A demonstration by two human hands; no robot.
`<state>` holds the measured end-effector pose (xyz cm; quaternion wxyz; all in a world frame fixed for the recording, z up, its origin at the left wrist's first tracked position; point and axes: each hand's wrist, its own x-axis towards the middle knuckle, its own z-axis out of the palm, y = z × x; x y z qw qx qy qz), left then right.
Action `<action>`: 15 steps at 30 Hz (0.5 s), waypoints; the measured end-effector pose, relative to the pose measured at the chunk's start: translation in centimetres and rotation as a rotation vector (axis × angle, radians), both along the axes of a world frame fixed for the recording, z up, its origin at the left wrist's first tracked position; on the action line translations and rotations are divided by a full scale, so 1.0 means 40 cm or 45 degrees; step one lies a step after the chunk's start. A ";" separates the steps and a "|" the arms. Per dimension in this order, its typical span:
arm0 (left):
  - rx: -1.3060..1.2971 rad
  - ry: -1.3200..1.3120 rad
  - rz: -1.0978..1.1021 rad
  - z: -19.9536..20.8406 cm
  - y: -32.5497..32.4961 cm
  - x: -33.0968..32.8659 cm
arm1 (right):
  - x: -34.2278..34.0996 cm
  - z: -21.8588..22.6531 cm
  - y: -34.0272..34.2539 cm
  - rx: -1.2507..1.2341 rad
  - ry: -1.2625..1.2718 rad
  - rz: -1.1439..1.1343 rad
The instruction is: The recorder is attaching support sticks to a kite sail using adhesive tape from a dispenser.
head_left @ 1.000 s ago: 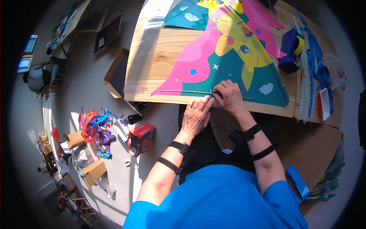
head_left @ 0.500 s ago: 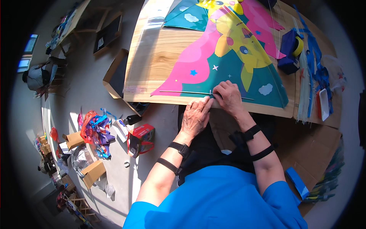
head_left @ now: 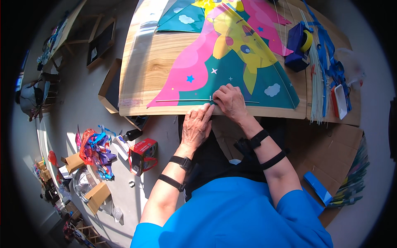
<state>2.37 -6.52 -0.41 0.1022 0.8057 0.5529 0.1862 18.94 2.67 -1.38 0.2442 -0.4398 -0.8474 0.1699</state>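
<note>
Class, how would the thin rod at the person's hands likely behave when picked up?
The thin rod is probably light, being so slender. It looks fairly stiff, running nearly straight across the printed sheet. Lifted by one end, it might flex, being long for its thickness.

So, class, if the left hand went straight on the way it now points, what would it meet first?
Probably the thin pale rod lying across the printed sheet, just ahead of the left hand; the right hand sits so close that it could be touched first, as depth is unclear.
</note>
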 end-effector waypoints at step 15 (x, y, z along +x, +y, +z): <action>-0.001 -0.011 -0.003 0.004 0.000 0.001 | -0.002 -0.003 -0.003 -0.003 -0.003 -0.018</action>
